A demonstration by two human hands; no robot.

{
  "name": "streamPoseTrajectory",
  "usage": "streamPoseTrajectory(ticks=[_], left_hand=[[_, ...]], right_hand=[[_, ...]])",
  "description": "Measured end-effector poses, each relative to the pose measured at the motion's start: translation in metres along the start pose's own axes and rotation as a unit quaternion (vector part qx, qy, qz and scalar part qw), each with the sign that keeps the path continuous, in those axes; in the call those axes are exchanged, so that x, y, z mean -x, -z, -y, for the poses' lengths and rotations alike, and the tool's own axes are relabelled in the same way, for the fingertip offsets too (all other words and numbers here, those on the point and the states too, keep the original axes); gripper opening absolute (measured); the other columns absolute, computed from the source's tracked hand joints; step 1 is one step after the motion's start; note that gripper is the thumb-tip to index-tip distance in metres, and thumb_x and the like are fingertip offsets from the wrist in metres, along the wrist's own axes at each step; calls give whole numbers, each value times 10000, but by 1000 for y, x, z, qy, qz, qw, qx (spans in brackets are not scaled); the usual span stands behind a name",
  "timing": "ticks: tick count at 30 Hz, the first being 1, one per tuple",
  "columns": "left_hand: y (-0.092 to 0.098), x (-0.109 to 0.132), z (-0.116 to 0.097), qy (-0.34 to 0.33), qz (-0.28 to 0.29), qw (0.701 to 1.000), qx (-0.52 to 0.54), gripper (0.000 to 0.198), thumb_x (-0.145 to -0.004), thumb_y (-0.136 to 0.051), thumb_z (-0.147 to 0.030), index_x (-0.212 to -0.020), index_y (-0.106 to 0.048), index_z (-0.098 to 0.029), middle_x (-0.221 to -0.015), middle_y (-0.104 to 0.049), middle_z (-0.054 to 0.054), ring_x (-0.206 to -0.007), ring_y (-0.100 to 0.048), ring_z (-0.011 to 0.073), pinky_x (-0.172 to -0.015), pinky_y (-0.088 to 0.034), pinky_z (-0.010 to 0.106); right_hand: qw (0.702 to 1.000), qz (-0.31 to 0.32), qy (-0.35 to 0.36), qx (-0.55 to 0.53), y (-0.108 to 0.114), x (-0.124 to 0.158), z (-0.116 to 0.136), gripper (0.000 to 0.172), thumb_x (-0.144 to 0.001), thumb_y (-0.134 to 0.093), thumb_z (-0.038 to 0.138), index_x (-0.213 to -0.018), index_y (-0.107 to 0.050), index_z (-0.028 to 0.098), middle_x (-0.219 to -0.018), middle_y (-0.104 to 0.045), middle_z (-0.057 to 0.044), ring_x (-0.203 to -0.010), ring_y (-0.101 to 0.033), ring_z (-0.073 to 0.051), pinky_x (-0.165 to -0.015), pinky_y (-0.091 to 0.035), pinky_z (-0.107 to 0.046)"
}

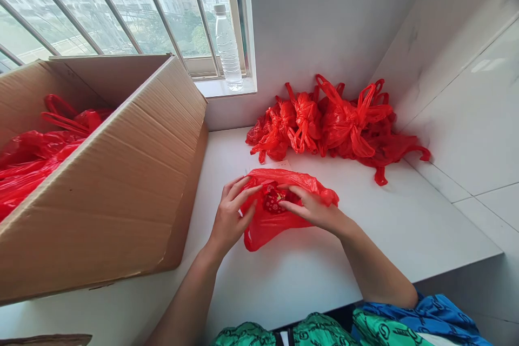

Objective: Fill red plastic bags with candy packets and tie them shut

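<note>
A red plastic bag (267, 230) lies on the white tabletop with its mouth spread open towards me. Inside it sits a dark red item with a small white pattern (272, 200); its kind is not clear. My left hand (234, 211) is at the bag's left rim, fingers apart and touching the plastic. Reaching into the mouth from the right, my right hand (310, 206) has its thumb and fingers spread beside the patterned item. Whether its fingertips touch that item, I cannot tell.
A large cardboard box (133, 184) on the left contains red plastic bags (40, 157). Several knotted red bags (348, 119) are heaped against the back wall. On the sill of the barred window stands a clear water bottle (227, 51). A tiled wall (466, 97) borders the right side.
</note>
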State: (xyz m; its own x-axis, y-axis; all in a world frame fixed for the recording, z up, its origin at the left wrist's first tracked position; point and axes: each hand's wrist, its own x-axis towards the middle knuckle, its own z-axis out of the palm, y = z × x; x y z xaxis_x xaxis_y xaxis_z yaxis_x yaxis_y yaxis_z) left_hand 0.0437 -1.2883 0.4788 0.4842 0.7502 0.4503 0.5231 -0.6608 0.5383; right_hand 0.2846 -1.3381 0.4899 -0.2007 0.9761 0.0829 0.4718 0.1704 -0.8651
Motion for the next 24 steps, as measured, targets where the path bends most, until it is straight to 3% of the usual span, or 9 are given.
streamPoseTrajectory(ticks=[2, 4, 6, 9, 13, 16, 18, 21, 24], left_hand=[[4, -2, -2, -9, -30, 999, 12, 309, -953, -526, -181, -1194, -668, -312, -1304, -615, 29, -1355, -414, 256, -1076, -433, 454], [11, -1, -8, -5, -67, 997, 27, 257, -949, -550, -214, -1156, -680, -296, -1211, -644, 39, -1314, -463, 255, -1062, -440, 440], [21, 4, -15, 30, -103, 993, 46, 235, -939, -578, -274, -1155, -669, -277, -1160, -625, 53, -1201, -554, 239, -976, -499, 385], [38, 24, -24, 143, -105, 983, 55, 308, -922, -585, -409, -1185, -611, -251, -1013, -609, 40, -883, -647, 182, -670, -534, 271], [50, 54, -28, 264, 81, 961, -22, 379, -891, -536, -581, -1006, -607, -227, -778, -603, -11, -570, -550, 139, -509, -406, 247], [44, 63, -33, 268, 221, 936, -56, 392, -862, -557, -610, -870, -627, -225, -782, -632, -2, -609, -561, 157, -537, -379, 255], [40, 60, -38, 241, 245, 938, -39, 366, -873, -560, -580, -839, -628, -223, -800, -642, -1, -657, -570, 161, -574, -395, 256], [42, 49, -42, 203, 206, 957, 23, 335, -916, -534, -517, -810, -614, -209, -764, -625, -2, -667, -555, 145, -575, -403, 240], [58, 35, -45, 195, 118, 969, 99, 306, -905, -579, -493, -854, -621, -194, -749, -620, 5, -640, -545, 131, -543, -416, 224]], right_hand=[[996, 74, 19, -50, 19, 8, 16, 342, -919, -614, 453, -1221, -655, 296, -1209, -688, -43, -1124, -641, -239, -953, -527, -381], [992, 76, 46, -92, 40, 20, 29, 279, -923, -623, 416, -1136, -696, 253, -1107, -722, -51, -996, -684, -212, -851, -559, -334], [993, -6, 64, -99, 59, 36, 37, 203, -928, -624, 384, -1012, -721, 226, -960, -735, -47, -846, -687, -180, -726, -552, -287], [982, -164, 87, -27, 76, 60, 40, 213, -911, -650, 377, -782, -677, 210, -731, -667, -16, -679, -609, -141, -603, -481, -249], [960, -212, 80, 165, 69, 74, 37, 346, -819, -715, 530, -907, -624, 208, -734, -626, 0, -608, -541, -134, -567, -427, -263], [929, -189, 62, 311, 52, 68, 32, 583, -745, -700, 674, -1047, -579, 190, -894, -660, -39, -623, -566, -153, -538, -389, -273], [908, -184, 49, 373, 46, 61, 30, 541, -799, -649, 659, -1048, -576, 185, -938, -664, -56, -628, -583, -161, -502, -339, -265], [896, -192, 28, 398, 53, 52, 33, 262, -931, -553, 459, -922, -596, 201, -844, -653, -25, -593, -560, -140, -487, -288, -259], [918, -202, 24, 340, 76, 49, 43, 119, -925, -555, 317, -885, -615, 222, -808, -658, 6, -618, -568, -127, -533, -352, -254]])
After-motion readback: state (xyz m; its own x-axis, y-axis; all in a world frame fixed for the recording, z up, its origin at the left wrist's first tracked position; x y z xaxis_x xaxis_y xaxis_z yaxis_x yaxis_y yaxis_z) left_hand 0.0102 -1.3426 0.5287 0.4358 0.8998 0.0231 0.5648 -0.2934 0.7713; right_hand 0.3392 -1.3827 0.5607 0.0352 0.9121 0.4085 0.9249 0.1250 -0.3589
